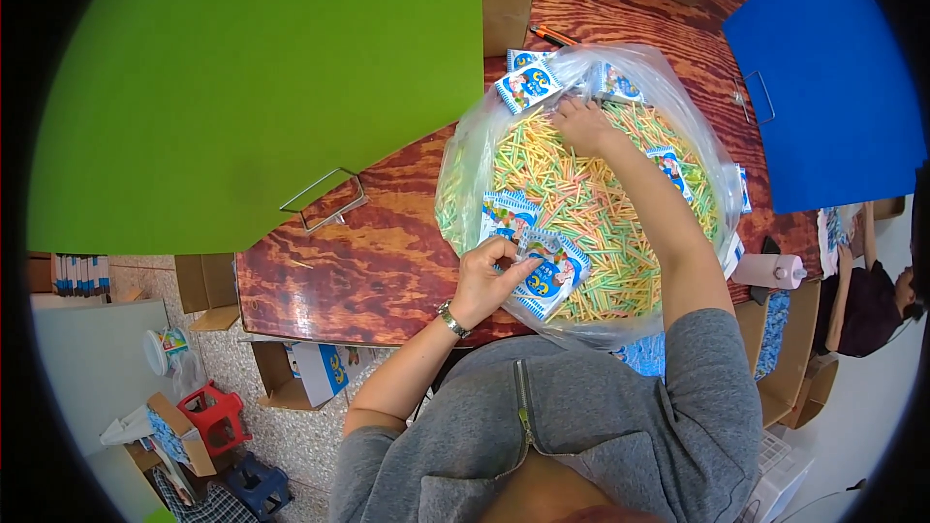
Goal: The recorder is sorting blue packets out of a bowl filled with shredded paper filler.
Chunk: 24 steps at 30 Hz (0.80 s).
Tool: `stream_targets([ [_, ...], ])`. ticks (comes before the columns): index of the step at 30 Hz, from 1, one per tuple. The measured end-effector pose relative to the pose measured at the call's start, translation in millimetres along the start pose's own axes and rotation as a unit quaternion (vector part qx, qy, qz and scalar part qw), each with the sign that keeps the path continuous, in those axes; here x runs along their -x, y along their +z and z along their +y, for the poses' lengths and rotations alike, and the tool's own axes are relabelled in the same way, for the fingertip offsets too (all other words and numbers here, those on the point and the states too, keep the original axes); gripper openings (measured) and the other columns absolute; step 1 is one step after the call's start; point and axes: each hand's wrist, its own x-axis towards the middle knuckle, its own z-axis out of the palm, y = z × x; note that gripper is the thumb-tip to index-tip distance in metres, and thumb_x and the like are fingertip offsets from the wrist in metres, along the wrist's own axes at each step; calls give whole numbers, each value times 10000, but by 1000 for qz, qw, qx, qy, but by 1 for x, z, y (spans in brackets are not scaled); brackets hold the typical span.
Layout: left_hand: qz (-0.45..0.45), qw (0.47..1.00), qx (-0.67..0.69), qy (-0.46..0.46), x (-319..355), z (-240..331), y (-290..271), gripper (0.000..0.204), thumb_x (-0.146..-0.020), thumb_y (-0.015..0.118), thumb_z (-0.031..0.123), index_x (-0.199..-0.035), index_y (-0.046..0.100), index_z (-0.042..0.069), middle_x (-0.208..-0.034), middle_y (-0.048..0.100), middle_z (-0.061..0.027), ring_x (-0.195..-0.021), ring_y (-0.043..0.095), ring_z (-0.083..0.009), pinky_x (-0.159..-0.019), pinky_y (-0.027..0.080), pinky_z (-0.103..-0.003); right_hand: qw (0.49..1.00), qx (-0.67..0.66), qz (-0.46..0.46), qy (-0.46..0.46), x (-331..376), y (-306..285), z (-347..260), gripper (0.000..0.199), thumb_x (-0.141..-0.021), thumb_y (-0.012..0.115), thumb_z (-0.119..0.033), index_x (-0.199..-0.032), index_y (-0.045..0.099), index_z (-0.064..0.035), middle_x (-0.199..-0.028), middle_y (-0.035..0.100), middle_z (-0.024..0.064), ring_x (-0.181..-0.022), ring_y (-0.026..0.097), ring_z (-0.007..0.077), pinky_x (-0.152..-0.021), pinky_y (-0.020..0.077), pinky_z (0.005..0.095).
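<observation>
Resting on one red wood-grained worktop [329, 295] is one clear bag [470, 150], its mouth spread; the film looks soft and slippery, the load probably heavy and best supported from beneath. The left hand [484, 281], thumb and forefinger nearly together, pinches a blue-and-white packet [554, 281] over the bag's near-left edge. The right hand [581, 126] reaches toward the bag's far side, fingers loosely bent; whether it grasps anything I cannot tell. At least seven packets show, likely light and pliable, best taken by a crimped edge. Pastel sticks [581, 203], too many to count, fill the bag; they look stiff, light and brittle, better scooped than squeezed.
</observation>
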Motion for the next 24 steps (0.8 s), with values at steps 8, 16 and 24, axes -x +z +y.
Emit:
stream_targets([
  [8, -1, 1000, -1, -16, 1, 1, 0, 251, -801, 787, 117, -730, 560, 36, -701, 580, 24, -667, 496, -33, -583, 431, -221, 1000, -9, 1, 2, 16, -23, 0, 278, -879, 511, -130, -1097, 626, -2, -1263, 529, 194, -1275, 434, 333, -1051, 353, 488],
  [16, -13, 963, 254, -86, -38, 13, 8, 139, -884, 691, 96, -955, 638, -12, -979, 665, -28, -868, 602, -66, -716, 496, -229, 966, -252, 63, 5, 95, -68, 7, 238, -969, 535, -269, -1014, 530, -36, -803, 671, 114, -790, 668, 287, -732, 495, 397],
  [24, -53, 838, 526, -133, -108, 26, 53, 186, -972, 588, 176, -1100, 605, 42, -1040, 666, -25, -941, 631, -114, -855, 509, -307, 639, -753, -152, 38, 157, -54, -17, 304, -977, 559, -357, -965, 584, -54, -805, 620, 24, -707, 623, 137, -628, 508, 300],
])
